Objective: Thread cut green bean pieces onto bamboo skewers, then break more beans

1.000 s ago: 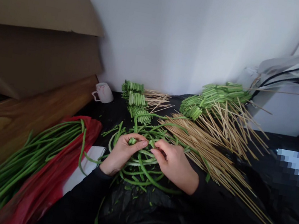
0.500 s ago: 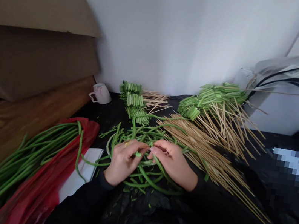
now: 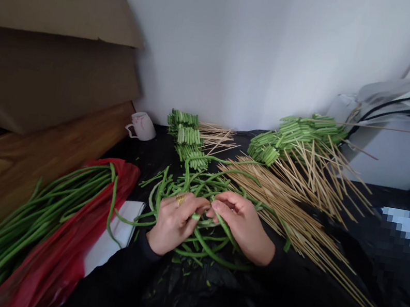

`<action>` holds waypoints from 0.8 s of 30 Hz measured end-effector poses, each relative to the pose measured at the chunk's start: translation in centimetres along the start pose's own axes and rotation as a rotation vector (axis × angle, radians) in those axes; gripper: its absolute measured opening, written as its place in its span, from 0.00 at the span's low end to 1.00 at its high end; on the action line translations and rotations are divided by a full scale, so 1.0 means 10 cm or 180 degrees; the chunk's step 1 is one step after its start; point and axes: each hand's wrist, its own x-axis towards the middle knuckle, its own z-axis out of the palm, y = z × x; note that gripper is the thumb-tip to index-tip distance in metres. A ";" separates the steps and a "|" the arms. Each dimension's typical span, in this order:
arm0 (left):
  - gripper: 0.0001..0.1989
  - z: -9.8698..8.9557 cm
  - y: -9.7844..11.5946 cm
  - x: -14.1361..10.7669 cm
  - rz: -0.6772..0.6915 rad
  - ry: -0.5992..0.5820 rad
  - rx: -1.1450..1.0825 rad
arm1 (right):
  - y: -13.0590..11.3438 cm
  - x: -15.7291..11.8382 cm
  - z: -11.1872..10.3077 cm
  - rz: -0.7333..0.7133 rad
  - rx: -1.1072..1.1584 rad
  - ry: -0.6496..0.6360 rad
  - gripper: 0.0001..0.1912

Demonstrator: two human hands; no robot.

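My left hand [image 3: 173,221], with a gold ring on one finger, is closed in a pinch on a short piece of green bean [image 3: 196,216]. Close beside it, my right hand [image 3: 247,230] pinches a long green bean [image 3: 227,229], whose end pokes up between thumb and fingertips. The fingertips of both hands nearly meet; whether they touch is hard to see. Beneath them lies a loose pile of long green beans [image 3: 208,250], partly covered by the hands. Small green scraps dot the black plastic sheet [image 3: 181,296].
Bean pieces on skewers form a left stack [image 3: 189,135] and a right stack [image 3: 302,133]. Bare wooden skewers [image 3: 296,221] lie on the right. At left are a red bag [image 3: 69,235] with long beans, a white mug [image 3: 142,126] and a cardboard box [image 3: 53,75].
The view has shifted slightly, so things sit a little further right. My left hand has turned a little, showing its ring more clearly. Both hands keep their pinches.
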 end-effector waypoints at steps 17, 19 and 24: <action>0.06 0.05 0.04 0.01 0.0011 -0.0144 -0.0350 | -0.16 0.15 -0.32 -0.0239 0.0853 0.0839 0.14; 0.05 0.06 0.04 0.01 -0.0024 -0.0134 -0.0354 | -0.17 0.17 -0.39 -0.0258 0.1109 0.0991 0.15; 0.03 0.05 0.02 0.01 -0.0172 -0.0130 -0.0463 | -0.25 0.22 -0.64 -0.0389 0.1317 0.1463 0.15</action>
